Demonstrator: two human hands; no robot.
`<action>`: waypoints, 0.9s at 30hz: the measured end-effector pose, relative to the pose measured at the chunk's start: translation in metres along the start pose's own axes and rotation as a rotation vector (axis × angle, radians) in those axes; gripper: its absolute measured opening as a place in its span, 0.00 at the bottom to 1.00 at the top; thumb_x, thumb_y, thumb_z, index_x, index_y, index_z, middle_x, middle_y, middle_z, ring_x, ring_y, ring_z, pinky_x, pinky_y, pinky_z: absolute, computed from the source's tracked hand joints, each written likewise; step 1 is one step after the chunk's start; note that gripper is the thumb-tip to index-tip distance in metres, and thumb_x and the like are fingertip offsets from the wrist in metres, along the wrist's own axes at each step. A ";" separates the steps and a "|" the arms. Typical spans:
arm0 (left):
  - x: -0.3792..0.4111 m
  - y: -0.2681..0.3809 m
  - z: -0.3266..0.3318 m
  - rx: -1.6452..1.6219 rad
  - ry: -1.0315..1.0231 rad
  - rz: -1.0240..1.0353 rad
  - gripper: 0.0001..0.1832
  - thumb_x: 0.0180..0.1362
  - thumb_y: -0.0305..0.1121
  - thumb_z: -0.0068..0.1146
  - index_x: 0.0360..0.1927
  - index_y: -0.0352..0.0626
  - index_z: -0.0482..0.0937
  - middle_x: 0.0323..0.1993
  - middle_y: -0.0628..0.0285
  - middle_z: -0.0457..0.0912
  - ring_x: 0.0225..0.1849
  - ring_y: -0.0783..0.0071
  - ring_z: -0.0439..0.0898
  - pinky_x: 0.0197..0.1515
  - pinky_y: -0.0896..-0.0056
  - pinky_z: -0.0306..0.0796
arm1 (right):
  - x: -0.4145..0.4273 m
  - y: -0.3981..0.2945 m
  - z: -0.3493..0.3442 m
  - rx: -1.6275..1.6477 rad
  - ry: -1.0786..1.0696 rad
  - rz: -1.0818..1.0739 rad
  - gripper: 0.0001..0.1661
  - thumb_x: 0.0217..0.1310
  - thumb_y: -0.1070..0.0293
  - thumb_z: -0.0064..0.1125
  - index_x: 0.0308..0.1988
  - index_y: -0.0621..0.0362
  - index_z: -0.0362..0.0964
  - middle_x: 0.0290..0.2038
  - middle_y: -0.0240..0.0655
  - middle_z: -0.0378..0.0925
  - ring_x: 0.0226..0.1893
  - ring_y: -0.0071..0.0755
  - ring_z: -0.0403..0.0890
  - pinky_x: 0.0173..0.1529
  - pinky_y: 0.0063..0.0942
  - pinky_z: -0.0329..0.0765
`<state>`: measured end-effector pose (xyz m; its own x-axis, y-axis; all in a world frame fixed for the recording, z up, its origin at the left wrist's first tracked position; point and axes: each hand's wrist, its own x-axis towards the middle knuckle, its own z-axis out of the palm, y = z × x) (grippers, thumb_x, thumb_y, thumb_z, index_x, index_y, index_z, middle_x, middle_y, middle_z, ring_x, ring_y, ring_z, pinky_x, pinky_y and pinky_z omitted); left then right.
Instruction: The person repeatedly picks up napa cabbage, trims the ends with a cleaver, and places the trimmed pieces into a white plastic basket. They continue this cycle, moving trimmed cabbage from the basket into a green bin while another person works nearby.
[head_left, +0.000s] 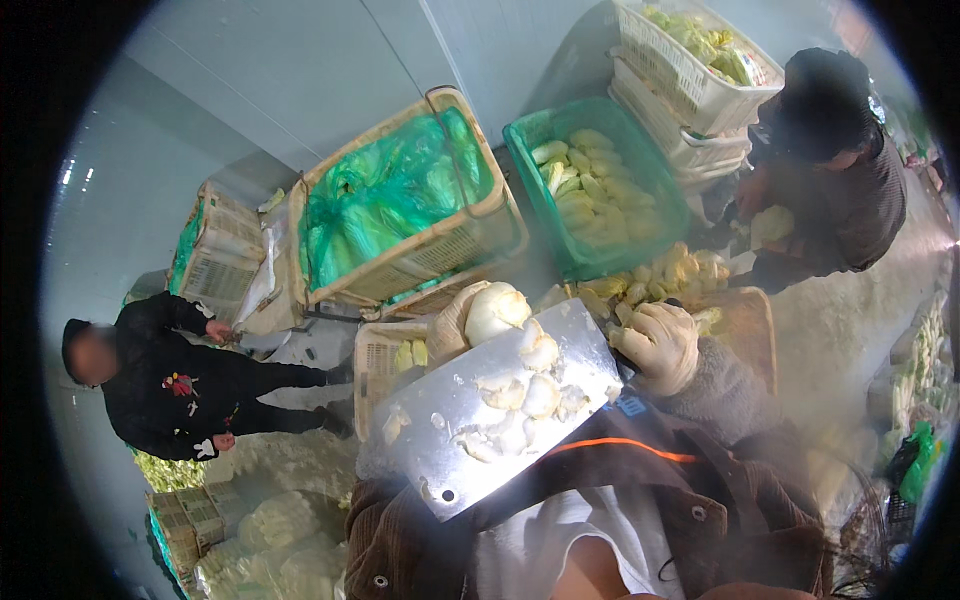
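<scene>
My left hand (448, 328), in a pale glove, grips a napa cabbage (496, 311) whose trimmed white base faces up. In my right hand (660, 346), also gloved, is the dark handle of a wide metal cleaver (480, 420). The broad blade lies flat across the view, just below the cabbage, and hides part of my left arm. Several thin, round slices of cabbage base (541, 396) stick to the blade. Beyond my right hand, loose yellowish leaves (675, 270) are heaped at the end of a green crate.
A green crate (667, 180) holds trimmed cabbages. Left of it stands a beige crate (405, 262) lined with green plastic. White crates (739, 109) are stacked at the upper right, beside a crouching person (840, 187) holding a cabbage. Another person (157, 375) stands at the left.
</scene>
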<state>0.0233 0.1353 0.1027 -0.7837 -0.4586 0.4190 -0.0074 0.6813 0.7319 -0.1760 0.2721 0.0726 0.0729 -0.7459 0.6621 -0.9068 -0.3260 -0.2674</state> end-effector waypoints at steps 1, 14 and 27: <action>-0.002 0.002 0.001 -0.018 -0.022 -0.017 0.23 0.45 0.29 0.63 0.46 0.38 0.72 0.37 0.63 0.77 0.37 0.73 0.77 0.40 0.73 0.74 | 0.000 0.003 0.004 0.024 0.006 -0.001 0.16 0.27 0.66 0.60 0.25 0.55 0.69 0.17 0.33 0.64 0.18 0.37 0.69 0.21 0.33 0.64; 0.002 -0.029 -0.008 -0.565 0.121 0.020 0.32 0.37 0.34 0.70 0.50 0.41 0.72 0.41 0.60 0.79 0.47 0.70 0.76 0.55 0.65 0.67 | -0.024 0.024 0.048 1.087 -0.086 1.091 0.20 0.56 0.62 0.63 0.45 0.63 0.72 0.31 0.29 0.77 0.32 0.24 0.73 0.40 0.24 0.72; 0.012 -0.025 0.056 -1.033 -0.016 -0.508 0.36 0.55 0.26 0.57 0.65 0.48 0.52 0.59 0.49 0.61 0.55 0.57 0.69 0.55 0.57 0.70 | 0.021 0.014 0.077 2.107 0.416 0.913 0.33 0.51 0.60 0.64 0.54 0.62 0.64 0.46 0.39 0.76 0.44 0.32 0.79 0.51 0.31 0.76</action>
<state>-0.0207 0.1451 0.0591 -0.8439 -0.5341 -0.0517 0.1823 -0.3760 0.9085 -0.1550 0.2067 0.0288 -0.2588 -0.9657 -0.0211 0.8970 -0.2322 -0.3761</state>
